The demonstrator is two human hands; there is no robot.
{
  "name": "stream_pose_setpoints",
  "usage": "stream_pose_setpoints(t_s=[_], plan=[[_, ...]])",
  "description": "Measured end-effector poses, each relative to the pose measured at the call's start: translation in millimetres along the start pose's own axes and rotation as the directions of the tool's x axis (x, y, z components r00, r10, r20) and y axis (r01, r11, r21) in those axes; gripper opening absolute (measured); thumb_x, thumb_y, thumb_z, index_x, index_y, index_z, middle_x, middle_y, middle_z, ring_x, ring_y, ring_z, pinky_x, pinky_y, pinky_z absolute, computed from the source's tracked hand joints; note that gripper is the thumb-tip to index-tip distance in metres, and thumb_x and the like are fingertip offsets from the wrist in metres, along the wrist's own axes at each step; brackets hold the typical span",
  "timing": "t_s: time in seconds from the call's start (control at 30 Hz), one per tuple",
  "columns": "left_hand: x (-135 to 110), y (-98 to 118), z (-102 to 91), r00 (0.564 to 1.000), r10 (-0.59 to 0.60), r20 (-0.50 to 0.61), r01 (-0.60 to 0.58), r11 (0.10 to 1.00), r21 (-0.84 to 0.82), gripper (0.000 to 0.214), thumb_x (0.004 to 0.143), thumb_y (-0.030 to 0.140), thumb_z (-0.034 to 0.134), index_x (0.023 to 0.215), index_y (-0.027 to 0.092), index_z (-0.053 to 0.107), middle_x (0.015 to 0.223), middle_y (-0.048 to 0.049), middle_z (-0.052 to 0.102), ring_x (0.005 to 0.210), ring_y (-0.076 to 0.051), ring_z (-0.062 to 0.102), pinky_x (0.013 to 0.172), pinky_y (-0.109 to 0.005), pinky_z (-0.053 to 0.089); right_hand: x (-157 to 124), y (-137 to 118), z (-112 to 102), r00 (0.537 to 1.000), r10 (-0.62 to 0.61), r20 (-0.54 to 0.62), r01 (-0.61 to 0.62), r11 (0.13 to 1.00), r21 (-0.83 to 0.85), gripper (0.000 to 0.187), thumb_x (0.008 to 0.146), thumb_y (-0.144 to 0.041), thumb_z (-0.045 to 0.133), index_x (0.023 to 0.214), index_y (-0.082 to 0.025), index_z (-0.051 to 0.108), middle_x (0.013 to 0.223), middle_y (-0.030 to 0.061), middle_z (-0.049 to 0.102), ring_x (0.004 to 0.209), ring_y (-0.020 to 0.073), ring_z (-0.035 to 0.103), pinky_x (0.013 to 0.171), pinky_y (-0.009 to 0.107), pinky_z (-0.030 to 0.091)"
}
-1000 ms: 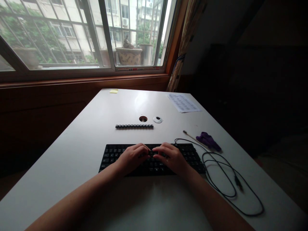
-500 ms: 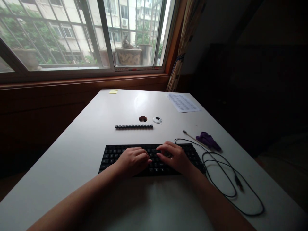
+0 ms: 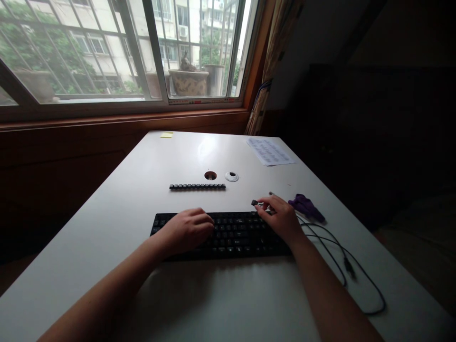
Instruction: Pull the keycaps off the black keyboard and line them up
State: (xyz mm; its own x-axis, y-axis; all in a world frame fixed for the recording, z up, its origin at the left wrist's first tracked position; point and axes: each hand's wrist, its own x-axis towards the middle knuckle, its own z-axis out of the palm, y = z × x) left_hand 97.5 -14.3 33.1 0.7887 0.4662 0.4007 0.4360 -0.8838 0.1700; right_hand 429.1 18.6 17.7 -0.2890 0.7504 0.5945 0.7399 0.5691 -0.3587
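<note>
A black keyboard lies flat on the white desk, close to me. My left hand rests over its left half, fingers together and curled down; the fingertips and anything under them are hidden. Above the keyboard's upper right edge, my right hand pinches with thumb and index finger. A small black keycap shows at those fingertips. Farther back, a straight row of black keycaps is lined up on the desk. Beyond my right hand, the dark tip of a thin stick pokes out.
A purple cloth lies right of my right hand. The looped black cable spreads over the desk's right side. Behind the keycap row are a round desk hole and its white cover. Printed sheets and yellow notes lie farther back.
My right hand has moved up and right from the keys to the keyboard's back edge, with a keycap now visible at its fingertips. The left hand has shifted slightly left and up.
</note>
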Motion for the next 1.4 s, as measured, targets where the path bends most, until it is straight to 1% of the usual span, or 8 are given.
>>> stream_pose_setpoints(t_s=[0.1, 0.17, 0.33, 0.5, 0.63, 0.87, 1.1, 1.4], plan=[[-16.0, -34.9, -16.5, 0.970, -0.217, -0.111, 0.222, 0.974, 0.038, 0.014, 0.094, 0.020, 0.053, 0.097, 0.020, 0.067, 0.098, -0.0070, 0.068, 0.092, -0.020, 0.059, 0.082, -0.033, 0.050, -0.8, 13.5, -4.4, 0.999, 0.018, -0.031, -0.019, 0.999, -0.045, 0.011, 0.088, -0.027, 0.062, 0.095, -0.020, 0.065, 0.076, 0.0026, 0.060, 0.070, 0.0176, 0.058, 0.068, 0.031, 0.048], [-29.5, -56.2, -27.4, 0.943, -0.308, -0.125, 0.313, 0.949, 0.023, 0.015, 0.094, 0.022, 0.054, 0.094, 0.019, 0.068, 0.096, -0.0072, 0.068, 0.090, -0.019, 0.059, 0.081, -0.033, 0.050, -1.7, 22.3, -6.1, 0.998, 0.034, -0.051, -0.037, 0.997, -0.061, 0.012, 0.088, -0.029, 0.061, 0.095, -0.019, 0.066, 0.075, 0.0029, 0.061, 0.070, 0.0183, 0.059, 0.068, 0.031, 0.048], [-64.4, -84.3, -52.1, 0.895, -0.446, 0.010, 0.443, 0.888, -0.121, 0.024, 0.093, 0.037, 0.056, 0.091, 0.018, 0.071, 0.087, -0.0060, 0.066, 0.076, -0.016, 0.059, 0.070, -0.027, 0.049, -3.3, 36.1, -9.4, 0.990, 0.111, -0.090, -0.121, 0.987, -0.110, 0.016, 0.088, -0.033, 0.060, 0.092, -0.019, 0.067, 0.077, 0.0046, 0.064, 0.068, 0.0194, 0.059, 0.069, 0.033, 0.048], [-103.0, -89.1, -56.4, 0.843, -0.526, 0.114, 0.534, 0.796, -0.285, 0.028, 0.092, 0.042, 0.058, 0.091, 0.018, 0.072, 0.086, -0.0039, 0.065, 0.067, -0.012, 0.054, 0.062, -0.022, 0.044, -4.5, 42.6, -7.8, 0.978, 0.167, -0.125, -0.180, 0.978, -0.101, 0.019, 0.086, -0.036, 0.062, 0.089, -0.019, 0.068, 0.076, 0.0044, 0.064, 0.066, 0.0187, 0.058, 0.066, 0.032, 0.048], [-123.5, -91.2, -49.5, 0.791, -0.604, 0.101, 0.597, 0.723, -0.347, 0.032, 0.091, 0.046, 0.059, 0.094, 0.017, 0.071, 0.085, -0.0041, 0.062, 0.069, -0.013, 0.054, 0.062, -0.023, 0.045, -6.3, 45.6, -1.4, 0.982, 0.162, -0.094, -0.170, 0.982, -0.083, 0.020, 0.086, -0.037, 0.062, 0.090, -0.018, 0.069, 0.075, 0.0040, 0.064, 0.065, 0.0179, 0.057, 0.065, 0.031, 0.047], [-122.3, -91.0, -51.4, 0.804, -0.572, 0.160, 0.577, 0.690, -0.437, 0.033, 0.089, 0.048, 0.061, 0.094, 0.017, 0.072, 0.093, -0.0070, 0.064, 0.078, -0.017, 0.058, 0.070, -0.026, 0.050, -8.8, 47.4, 3.1, 0.964, 0.246, -0.101, -0.252, 0.967, -0.049, 0.026, 0.085, -0.042, 0.062, 0.089, -0.018, 0.070, 0.075, 0.0054, 0.065, 0.062, 0.0179, 0.057, 0.062, 0.032, 0.047], [-125.6, -91.8, -50.7, 0.795, -0.581, 0.175, 0.591, 0.674, -0.442, 0.032, 0.088, 0.048, 0.061, 0.094, 0.018, 0.072, 0.095, -0.0062, 0.065, 0.085, -0.019, 0.062, 0.076, -0.028, 0.052, -7.7, 44.4, 4.7, 0.967, 0.240, -0.090, -0.244, 0.969, -0.037, 0.026, 0.086, -0.043, 0.062, 0.088, -0.018, 0.069, 0.076, 0.0053, 0.065, 0.066, 0.0193, 0.059, 0.065, 0.033, 0.049], [-127.3, -94.8, -53.6, 0.777, -0.615, 0.131, 0.609, 0.683, -0.404, 0.035, 0.086, 0.050, 0.062, 0.093, 0.018, 0.073, 0.094, -0.0074, 0.068, 0.085, -0.021, 0.065, 0.074, -0.028, 0.053, -6.8, 32.9, 10.5, 0.975, 0.218, -0.050, -0.218, 0.976, -0.011, 0.022, 0.086, -0.039, 0.062, 0.089, -0.019, 0.069, 0.077, 0.0049, 0.066, 0.065, 0.0184, 0.059, 0.065, 0.032, 0.048]])
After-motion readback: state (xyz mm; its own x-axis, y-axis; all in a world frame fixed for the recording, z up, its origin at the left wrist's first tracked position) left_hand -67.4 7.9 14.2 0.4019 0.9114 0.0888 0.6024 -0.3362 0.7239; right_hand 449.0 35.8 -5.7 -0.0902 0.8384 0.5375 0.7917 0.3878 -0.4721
